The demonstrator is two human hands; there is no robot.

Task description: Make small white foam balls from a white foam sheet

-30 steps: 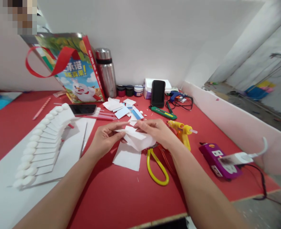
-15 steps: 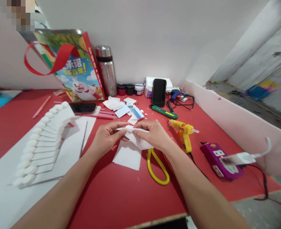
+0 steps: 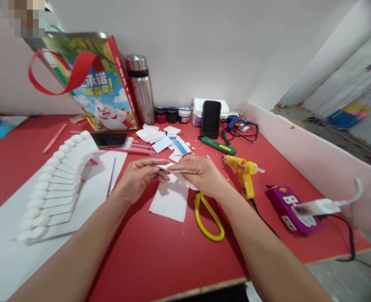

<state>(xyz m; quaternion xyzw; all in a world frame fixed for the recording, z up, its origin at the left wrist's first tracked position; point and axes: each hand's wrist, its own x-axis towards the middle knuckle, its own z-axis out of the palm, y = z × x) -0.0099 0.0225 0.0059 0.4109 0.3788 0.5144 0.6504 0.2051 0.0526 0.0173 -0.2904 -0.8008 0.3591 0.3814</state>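
Observation:
My left hand (image 3: 141, 174) and my right hand (image 3: 202, 174) meet over the middle of the red table. Between them they pinch a small folded piece of white paper (image 3: 178, 167), held nearly level, its edge toward me. Most of it is hidden behind the fingers. Under the hands lies a white paper sheet (image 3: 169, 203) on the table. The yellow handle loop of a pair of scissors (image 3: 208, 222) shows below my right wrist, its blades out of sight. White and blue paper scraps (image 3: 163, 142) are piled just beyond my fingers.
To the left, a curved white stair-like model (image 3: 55, 184) topped with round white pieces stands on white board (image 3: 3, 268). At right are a yellow glue gun (image 3: 243, 172) and a purple power strip (image 3: 294, 209). Behind stand a gift bag (image 3: 110, 100), a steel flask (image 3: 141, 92) and a green cutter (image 3: 218, 145).
Both hands have shifted their grip on the white paper. My right thumb now lies along its top, and the flap that hung beneath is mostly hidden. The whole view has moved slightly.

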